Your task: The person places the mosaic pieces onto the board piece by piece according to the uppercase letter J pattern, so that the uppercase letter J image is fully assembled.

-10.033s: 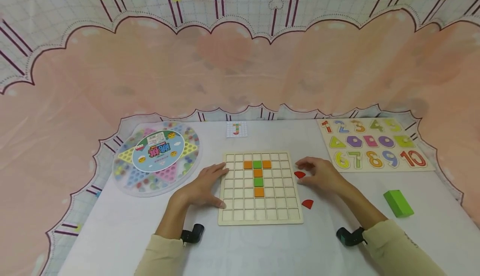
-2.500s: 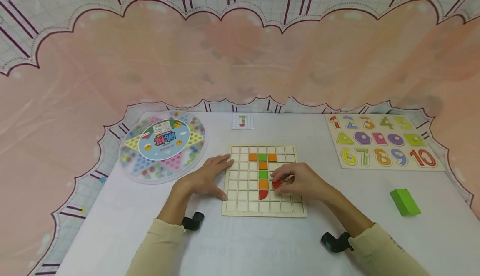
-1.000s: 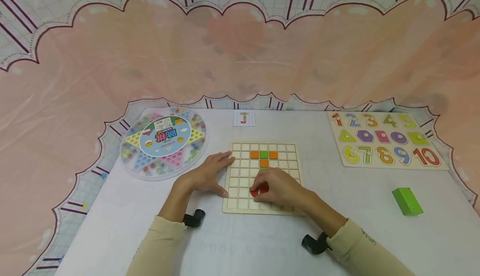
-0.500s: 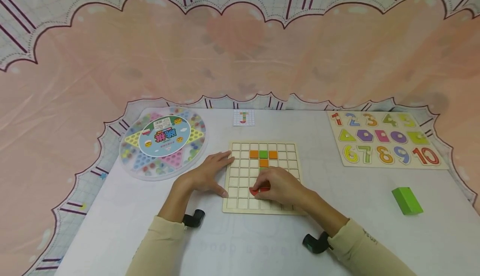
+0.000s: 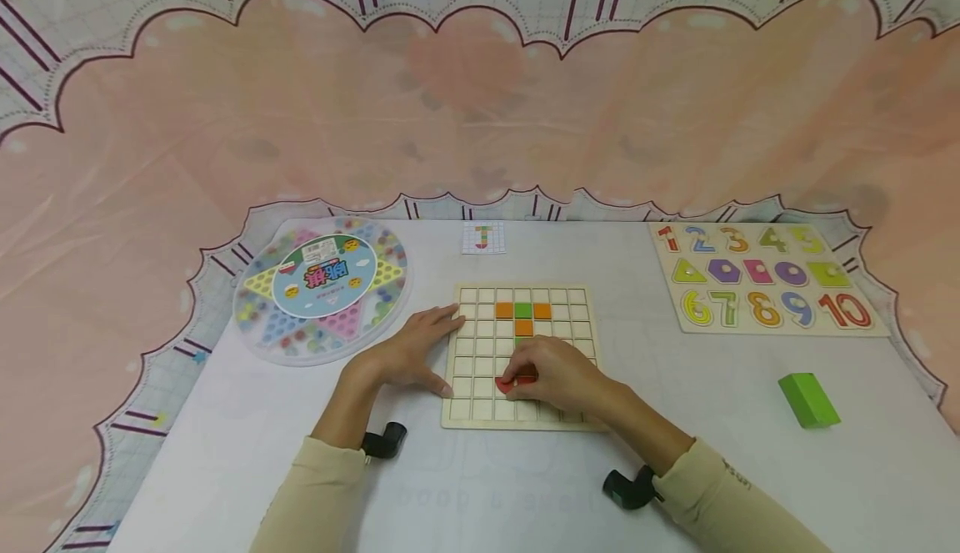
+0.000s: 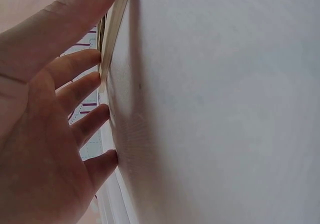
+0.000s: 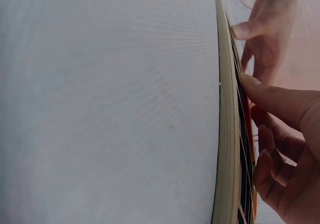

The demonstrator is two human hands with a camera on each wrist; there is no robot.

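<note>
A wooden grid board [image 5: 462, 365] lies on the white table. My left hand [image 5: 403, 361] is spread at its left edge, thumb and fingertips touching the frame. Over the lower middle squares, my right hand [image 5: 561, 376] pinches a red quarter-circle tile [image 5: 502, 384] between thumb and fingers. Another red tile [image 5: 527, 379] shows just right of it, partly hidden by the hand. Orange tiles [image 5: 505, 310] and a green tile [image 5: 522, 310] form the top row, and an orange tile [image 5: 523, 328] sits below. The right hand covers most of the column beneath.
A small pattern card [image 5: 483, 238] with a J lies behind the board. To the left is a round marble-game box [image 5: 324, 276]. A number puzzle board [image 5: 772, 278] lies at the back right, with a green block [image 5: 809, 400] in front of it.
Both red tiles were right of the board earlier; one then sat in the column's foot. My right hand has brought the second to its left and hardly moves now. The left hand stays put.
</note>
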